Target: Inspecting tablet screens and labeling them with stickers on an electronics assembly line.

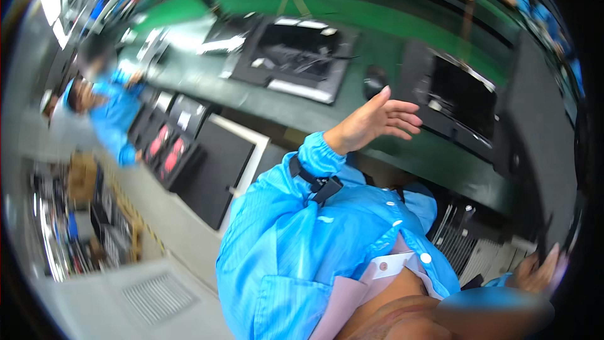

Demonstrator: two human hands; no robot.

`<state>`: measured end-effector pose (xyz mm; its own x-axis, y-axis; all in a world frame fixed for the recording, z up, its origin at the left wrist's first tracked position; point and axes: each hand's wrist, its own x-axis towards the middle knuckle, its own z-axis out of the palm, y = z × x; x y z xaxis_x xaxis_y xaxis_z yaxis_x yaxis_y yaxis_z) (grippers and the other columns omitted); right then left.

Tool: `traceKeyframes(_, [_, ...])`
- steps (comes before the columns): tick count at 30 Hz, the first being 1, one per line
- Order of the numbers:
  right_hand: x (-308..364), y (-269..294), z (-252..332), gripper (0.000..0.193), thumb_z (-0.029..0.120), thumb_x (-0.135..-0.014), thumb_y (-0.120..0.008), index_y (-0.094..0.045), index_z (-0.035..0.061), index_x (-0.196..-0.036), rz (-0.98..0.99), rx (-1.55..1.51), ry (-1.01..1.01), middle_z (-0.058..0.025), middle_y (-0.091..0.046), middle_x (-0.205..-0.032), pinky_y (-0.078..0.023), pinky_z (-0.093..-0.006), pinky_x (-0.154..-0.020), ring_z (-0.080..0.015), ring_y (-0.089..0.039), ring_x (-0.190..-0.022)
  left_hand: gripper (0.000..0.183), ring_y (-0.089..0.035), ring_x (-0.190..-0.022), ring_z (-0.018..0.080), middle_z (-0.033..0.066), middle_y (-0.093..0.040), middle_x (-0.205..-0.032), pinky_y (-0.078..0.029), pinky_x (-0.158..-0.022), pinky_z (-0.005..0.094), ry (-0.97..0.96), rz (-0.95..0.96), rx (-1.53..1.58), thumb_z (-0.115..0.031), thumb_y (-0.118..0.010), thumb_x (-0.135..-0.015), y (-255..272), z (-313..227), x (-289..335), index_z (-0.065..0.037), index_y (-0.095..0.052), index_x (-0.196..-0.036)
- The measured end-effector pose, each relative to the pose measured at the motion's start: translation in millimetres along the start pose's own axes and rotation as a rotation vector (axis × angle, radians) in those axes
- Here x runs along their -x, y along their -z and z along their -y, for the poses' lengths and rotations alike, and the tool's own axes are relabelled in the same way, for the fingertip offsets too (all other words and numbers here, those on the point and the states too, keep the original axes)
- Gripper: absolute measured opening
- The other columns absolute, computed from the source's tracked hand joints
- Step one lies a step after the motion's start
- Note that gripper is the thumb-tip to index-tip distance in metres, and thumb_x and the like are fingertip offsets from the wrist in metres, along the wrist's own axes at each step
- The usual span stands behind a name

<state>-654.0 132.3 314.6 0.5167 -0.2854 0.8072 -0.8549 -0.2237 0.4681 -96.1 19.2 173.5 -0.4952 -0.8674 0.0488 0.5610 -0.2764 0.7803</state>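
My left hand [380,119] reaches over the near edge of the green workbench [296,110], fingers spread, nothing in it. Just beyond its fingertips lies a dark rounded object [375,80] that looks like a computer mouse. To its right, a flat black-screened panel [462,97] rests on a black foam pad [412,79]. Farther left lies another black-screened panel [299,50] with clear film and glossy reflections on it. At the lower right rim, my right hand [535,272] is beside a large dark panel [547,138]. Blur hides whether it grips anything.
A person in blue [113,116] works at the left beside a black foam tray [167,145] with red pieces. Between us stands a black-topped surface with a white edge [242,129]. Cardboard boxes [82,179] and shelving are at the far left. A dark wire rack [453,233] sits below the bench.
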Motion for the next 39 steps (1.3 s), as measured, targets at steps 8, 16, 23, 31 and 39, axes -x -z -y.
traceKeyframes(8, [-110, -135, 227, 0.029, 0.001, -0.094, -0.076, -0.074, 0.0025, -0.123, -0.159, -0.974, 0.409, -0.0183, -0.079, -0.123, -0.061, -0.0468, -0.095, -0.0378, -0.078, -0.115, 0.084, -0.066, -0.131, 0.0315, 0.0194, -0.066, -0.146, -0.058, -0.108, 0.0455, -0.438, -0.616, 0.352, -0.069, -0.048, -0.109, -26, -3, 194, 0.0, -0.054, -0.157])
traceKeyframes(16, [-186, -148, 415, 0.029, 0.009, -0.097, -0.069, -0.076, 0.0064, -0.126, -0.237, -1.401, 0.789, -0.0115, -0.076, -0.132, -0.058, -0.0426, -0.104, -0.0277, -0.074, -0.123, 0.069, -0.076, -0.112, 0.0365, 0.0222, -0.073, -0.134, -0.062, -0.102, 0.0463, -0.616, -1.218, 0.306, -0.044, -0.065, -0.1, -35, 49, 413, 0.003, -0.058, -0.149])
traceKeyframes(23, [-190, -166, 484, 0.038, 0.021, -0.094, -0.081, -0.071, 0.0059, -0.128, 0.014, -1.558, 0.655, -0.0129, -0.071, -0.131, -0.054, -0.0495, -0.113, -0.0312, -0.068, -0.128, 0.061, -0.072, -0.118, 0.0421, 0.0272, -0.072, -0.134, -0.06, -0.105, 0.0498, -0.68, -1.266, 0.459, -0.031, -0.061, -0.094, 62, 104, 487, 0.008, -0.061, -0.141])
traceKeyframes(31, [-225, -239, 532, 0.042, 0.029, -0.098, -0.081, -0.074, 0.002, -0.13, 0.546, -1.619, 0.138, -0.0178, -0.076, -0.122, -0.058, -0.0461, -0.099, -0.0382, -0.073, -0.113, 0.065, -0.072, -0.119, 0.0453, 0.0264, -0.072, -0.136, -0.059, -0.107, 0.0545, -0.691, -1.398, 0.44, -0.03, -0.065, -0.09, 82, 155, 569, 0.007, -0.061, -0.143])
traceKeyframes(39, [-364, -387, 660, 0.064, 0.043, -0.099, -0.078, -0.07, -0.0128, -0.129, 1.125, -1.671, -0.295, -0.0231, -0.078, -0.11, -0.064, -0.0395, -0.075, -0.0305, -0.079, -0.094, 0.07, -0.07, -0.128, 0.0463, 0.0248, -0.069, -0.146, -0.055, -0.113, 0.0604, -0.815, -1.195, 0.443, -0.032, -0.068, -0.092, 59, 200, 572, 0.004, -0.059, -0.152])
